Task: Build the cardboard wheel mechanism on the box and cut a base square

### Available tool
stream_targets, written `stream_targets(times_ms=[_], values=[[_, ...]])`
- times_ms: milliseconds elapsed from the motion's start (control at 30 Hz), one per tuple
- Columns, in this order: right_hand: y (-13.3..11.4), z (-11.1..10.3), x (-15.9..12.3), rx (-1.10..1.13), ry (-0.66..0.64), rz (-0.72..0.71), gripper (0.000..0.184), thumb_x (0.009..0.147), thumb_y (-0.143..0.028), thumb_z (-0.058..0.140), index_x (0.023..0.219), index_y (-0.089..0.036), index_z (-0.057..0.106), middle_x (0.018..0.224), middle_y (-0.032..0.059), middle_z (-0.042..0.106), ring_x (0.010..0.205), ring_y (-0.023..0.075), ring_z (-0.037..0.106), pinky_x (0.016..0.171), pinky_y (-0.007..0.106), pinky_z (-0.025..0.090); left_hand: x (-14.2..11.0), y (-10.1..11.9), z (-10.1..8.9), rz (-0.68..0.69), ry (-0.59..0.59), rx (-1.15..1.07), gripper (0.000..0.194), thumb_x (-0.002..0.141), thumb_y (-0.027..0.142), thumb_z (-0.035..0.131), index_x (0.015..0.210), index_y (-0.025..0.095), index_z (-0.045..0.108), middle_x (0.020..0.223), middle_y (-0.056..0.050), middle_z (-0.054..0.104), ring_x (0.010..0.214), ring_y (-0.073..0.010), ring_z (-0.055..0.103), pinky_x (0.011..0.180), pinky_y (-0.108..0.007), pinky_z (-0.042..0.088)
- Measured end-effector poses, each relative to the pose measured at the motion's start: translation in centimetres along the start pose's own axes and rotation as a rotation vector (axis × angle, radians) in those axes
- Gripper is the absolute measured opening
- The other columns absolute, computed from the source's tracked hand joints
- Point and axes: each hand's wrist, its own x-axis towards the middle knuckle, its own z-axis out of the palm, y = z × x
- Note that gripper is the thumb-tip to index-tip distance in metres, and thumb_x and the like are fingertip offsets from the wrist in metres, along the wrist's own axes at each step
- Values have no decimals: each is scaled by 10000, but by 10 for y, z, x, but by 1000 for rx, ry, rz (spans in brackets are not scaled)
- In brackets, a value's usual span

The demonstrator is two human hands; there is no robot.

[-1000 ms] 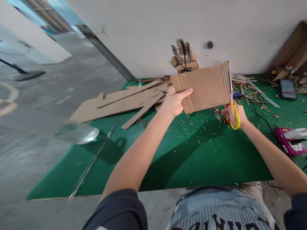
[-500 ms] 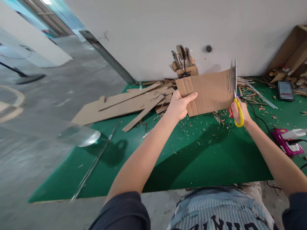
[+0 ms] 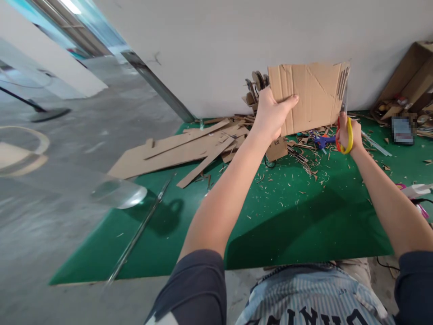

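My left hand [image 3: 275, 112] grips a brown piece of cardboard [image 3: 313, 97] by its left side, thumb across the front face. The cardboard is held up above the table, with creases near its left end and several dark slits near its right end. Closed around the handles of a pair of scissors [image 3: 346, 137], with one yellow and one red handle, is my right hand [image 3: 352, 131]. The scissor blades point up along the right edge of the cardboard, partly hidden by it; whether they touch it I cannot tell.
On the green table [image 3: 277, 216] lie cardboard strips [image 3: 176, 149], scattered scraps and a blue tool [image 3: 325, 142]. A cardboard construction with discs [image 3: 257, 81] is partly hidden behind the cardboard. A clear bottle [image 3: 120, 195] is at the left, a cardboard box [image 3: 406, 81] at the right.
Both hands have moved up and a little to the right with the cardboard and the scissors. The blue tool and a small cardboard piece on the table have come into view beneath.
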Motion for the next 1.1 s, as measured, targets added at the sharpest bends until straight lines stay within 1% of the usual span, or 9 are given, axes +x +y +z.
stream_targets(times_ms=[100,167,300,400,533,667,900,1000,1100], values=[[3,5,1,158,32,265,732,842,-913,377,814,-216,600,517,25,590,468,217,628,516,408,569,-8,8,-13,-6,69,9,335,745,217,806,1029,196,631,1083,-66,761,1160,-279,716,1047,-484,574],[4,7,-2,265,3,320,765,822,-932,368,905,-208,603,610,68,671,540,248,691,544,441,604,-17,15,-28,-48,121,-9,352,728,216,831,1008,195,618,1107,-82,758,1159,-284,713,1039,-484,581],[-1,9,-16,529,-117,255,791,777,-944,431,1085,-228,571,914,137,755,928,284,770,806,484,654,-36,26,-62,-155,138,27,453,646,210,903,999,205,619,1135,-98,745,1151,-317,709,982,-495,613],[-17,12,-41,654,-309,159,688,784,-887,504,1112,-283,532,1032,109,741,1058,298,737,820,499,650,-50,28,-81,-271,43,105,497,593,196,935,998,183,647,1128,-133,738,1118,-354,713,921,-527,630],[-38,24,-82,760,-414,130,491,749,-565,788,1107,-311,567,1034,32,709,835,221,709,575,347,596,-67,24,-89,-355,-43,230,563,583,189,938,1068,179,652,1129,-149,725,1052,-369,729,822,-536,647],[-39,40,-107,778,-392,193,505,704,-408,824,1127,-297,572,796,-40,645,535,122,565,435,271,477,-81,21,-93,-262,11,375,573,622,256,940,1107,206,638,1128,-127,721,979,-338,740,732,-461,645],[-20,54,-118,889,-277,277,512,640,-355,822,1063,-296,540,974,-20,731,831,196,721,700,357,632,-102,-10,-127,-267,-26,98,796,528,358,995,1235,243,647,954,-41,752,771,-213,745,670,-323,631],[-20,56,-121,923,-231,322,477,643,-343,816,1025,-296,534,1030,-6,731,900,213,731,731,379,645,-121,-37,-121,-330,-158,-117,821,478,388,1015,1207,251,663,1074,-72,779,895,-260,776,824,-409,663],[-24,59,-128,912,-239,333,442,675,-344,785,1035,-297,534,1047,19,727,936,238,737,751,413,651,-143,-61,-94,-433,-300,-129,720,512,396,1004,1153,251,713,1160,-121,783,1083,-317,756,938,-460,648]])
